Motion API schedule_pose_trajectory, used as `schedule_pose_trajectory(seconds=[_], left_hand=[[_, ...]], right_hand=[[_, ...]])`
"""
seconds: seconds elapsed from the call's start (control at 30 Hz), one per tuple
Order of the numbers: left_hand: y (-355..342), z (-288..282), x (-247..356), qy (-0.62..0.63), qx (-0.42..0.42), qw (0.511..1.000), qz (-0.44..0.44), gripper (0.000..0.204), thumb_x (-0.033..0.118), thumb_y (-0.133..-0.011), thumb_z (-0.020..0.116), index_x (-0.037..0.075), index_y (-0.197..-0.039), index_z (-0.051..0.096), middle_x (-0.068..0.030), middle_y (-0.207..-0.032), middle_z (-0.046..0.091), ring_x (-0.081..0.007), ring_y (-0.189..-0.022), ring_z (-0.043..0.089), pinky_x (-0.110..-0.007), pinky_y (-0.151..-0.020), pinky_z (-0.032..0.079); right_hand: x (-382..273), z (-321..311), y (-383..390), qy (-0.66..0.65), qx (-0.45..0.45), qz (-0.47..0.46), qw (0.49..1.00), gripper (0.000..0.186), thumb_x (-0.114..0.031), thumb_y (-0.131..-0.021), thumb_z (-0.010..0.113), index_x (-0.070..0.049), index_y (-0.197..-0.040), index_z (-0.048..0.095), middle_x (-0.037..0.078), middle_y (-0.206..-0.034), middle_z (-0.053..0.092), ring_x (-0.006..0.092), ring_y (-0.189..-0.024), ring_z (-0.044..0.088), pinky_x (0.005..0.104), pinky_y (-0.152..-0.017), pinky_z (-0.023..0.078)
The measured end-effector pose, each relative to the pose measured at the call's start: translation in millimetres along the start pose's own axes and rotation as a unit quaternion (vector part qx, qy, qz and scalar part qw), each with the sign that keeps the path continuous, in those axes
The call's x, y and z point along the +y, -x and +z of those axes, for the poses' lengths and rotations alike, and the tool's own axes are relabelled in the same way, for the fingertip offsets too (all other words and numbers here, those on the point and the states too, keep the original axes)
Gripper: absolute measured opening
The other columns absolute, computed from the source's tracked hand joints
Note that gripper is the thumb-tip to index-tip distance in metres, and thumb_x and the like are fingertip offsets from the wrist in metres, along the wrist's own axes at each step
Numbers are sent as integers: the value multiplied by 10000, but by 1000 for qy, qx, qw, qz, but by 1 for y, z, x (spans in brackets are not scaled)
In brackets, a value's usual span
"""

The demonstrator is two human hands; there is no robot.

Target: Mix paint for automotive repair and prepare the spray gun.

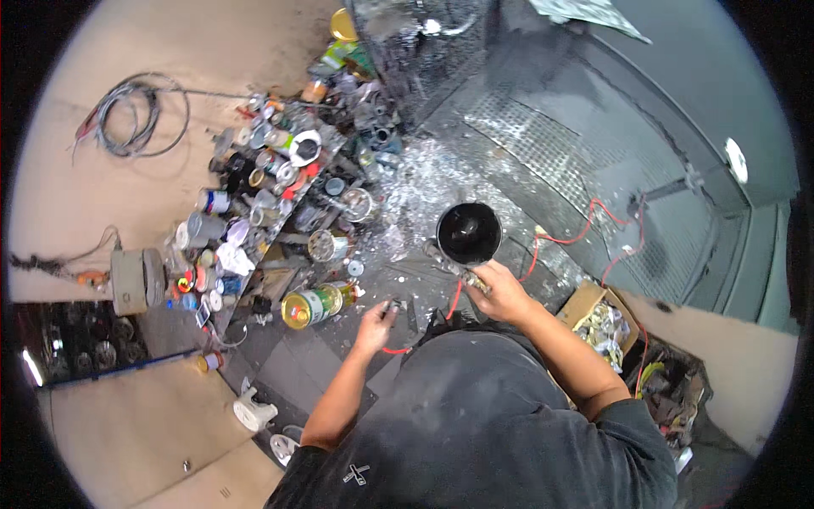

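Note:
In my right hand (506,293) is a spray gun (449,265), gripped by its handle, its round black cup (469,232) facing up with a dark, shiny inside. A red hose (454,300) shows just below the gun. My left hand (374,329) is lower and to the left, in front of my body, with its fingers closed. A small dark thing shows at its fingertips; its kind is too small to make out. Left of that hand, a tin can with a yellow end (310,307) lies on its side on the floor.
A bench (292,199) crowded with paint cans, cups and jars runs along the left. The red air hose (564,239) trails across the stained floor to the right. A cardboard box (585,302) of crumpled material stands near my right elbow. A white stool (253,411) is behind left.

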State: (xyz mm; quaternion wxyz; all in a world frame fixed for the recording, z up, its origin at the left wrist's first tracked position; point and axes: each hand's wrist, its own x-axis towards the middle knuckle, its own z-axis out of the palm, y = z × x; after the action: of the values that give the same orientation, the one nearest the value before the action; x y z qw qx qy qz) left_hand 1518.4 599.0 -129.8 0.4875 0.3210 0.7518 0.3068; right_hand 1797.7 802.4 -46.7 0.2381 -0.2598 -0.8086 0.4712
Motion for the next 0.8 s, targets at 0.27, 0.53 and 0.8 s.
schedule_pose_trajectory(seconds=[0.27,0.53,0.8], left_hand=[[14,29,38,63,7,998,1,354,203,-1062,584,79,-1393,605,-40,-1093,687,-120,-1013,574,-303,-948,467],[-29,82,128,60,90,990,91,340,317,-1062,564,94,-1317,595,-121,-1171,686,-219,-1080,651,-372,-947,491],[-105,101,246,36,146,961,231,314,295,-1076,496,28,-1231,554,-183,-1025,648,-376,-970,661,-433,-867,503]], right_hand=[[5,-17,-62,16,-107,-64,992,475,-19,-825,714,-51,-1290,622,239,-1257,621,463,-1145,604,485,-955,521],[47,-68,-147,0,-79,-87,993,588,-66,-894,712,29,-1438,511,277,-1356,572,449,-1269,563,446,-1095,443],[-20,-116,-322,-246,86,16,965,322,-43,-966,658,-33,-1285,614,28,-1051,704,86,-800,638,250,-540,555]])
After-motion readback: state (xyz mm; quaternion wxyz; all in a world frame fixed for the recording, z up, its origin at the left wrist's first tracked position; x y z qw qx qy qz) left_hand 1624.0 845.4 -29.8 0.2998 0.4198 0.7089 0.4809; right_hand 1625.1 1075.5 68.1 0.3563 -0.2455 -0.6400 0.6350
